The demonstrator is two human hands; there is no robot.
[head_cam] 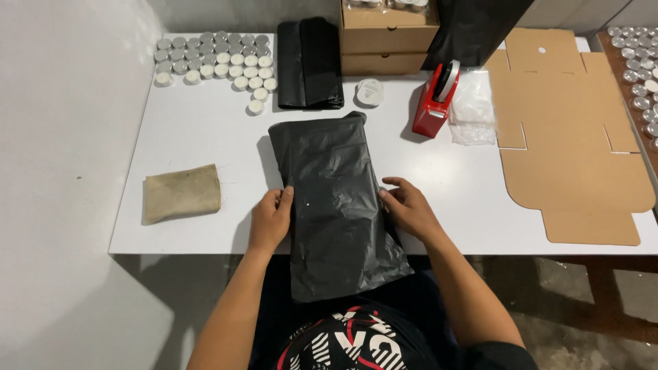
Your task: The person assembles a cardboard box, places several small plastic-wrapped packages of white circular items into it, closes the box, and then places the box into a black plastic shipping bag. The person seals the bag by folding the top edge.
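Observation:
A black plastic bag [336, 199], bulging around something boxy inside, lies lengthwise on the white table [185, 137], its near end hanging over the front edge. My left hand [271, 218] presses against the bag's left side, fingers along its edge. My right hand [408, 207] rests against the bag's right side, fingers curled on the plastic. Both hands hold the bag between them.
A red tape dispenser [433, 103] stands behind the bag to the right, next to a clear plastic wad [471, 109]. Flat cardboard box blank [576, 144] at right. Folded black bags [308, 63], stacked brown boxes [387, 38], several tealight candles [219, 62] at the back. Tan cloth [182, 194] at left.

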